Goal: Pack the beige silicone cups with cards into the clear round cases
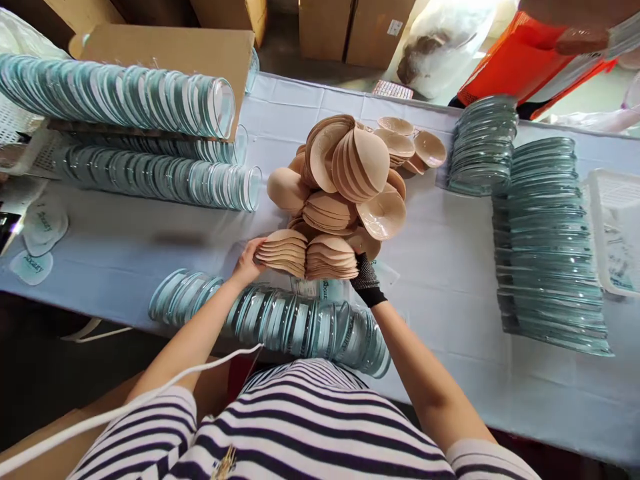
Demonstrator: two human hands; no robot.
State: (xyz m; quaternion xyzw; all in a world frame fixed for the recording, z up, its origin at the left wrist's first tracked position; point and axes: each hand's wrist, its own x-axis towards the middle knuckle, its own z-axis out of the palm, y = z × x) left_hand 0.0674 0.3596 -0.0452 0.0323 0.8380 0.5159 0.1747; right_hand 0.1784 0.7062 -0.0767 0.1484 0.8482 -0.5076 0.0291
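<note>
The bare left hand (247,261) is curled around the outer end of a nested stack of beige, dome-shaped foam cups (283,252), fingers closed on its edge. Just beyond that stack, on the side away from the left hand, sits a second nested stack of the same beige cups (331,257), and the right hand (365,275), in a black knitted glove, presses against its far end; the cups hide its fingers, so whether they are closed on the stack cannot be told. The two stacks touch each other between the hands and rest on the pale blue cloth-covered surface (440,267).

Directly ahead of both hands rises a loose heap of more beige foam cups (350,173), some nested, some lying open side up. Below the wrists, close to the striped shirt (310,427), lies a long row of clear round plastic shells (280,323) set on edge. Further rows of the same clear shells (150,100) lie well off beyond the left hand, and flat piles of them (545,233) lie well off past the right hand. A white basket (615,227) stands at the far right edge.
</note>
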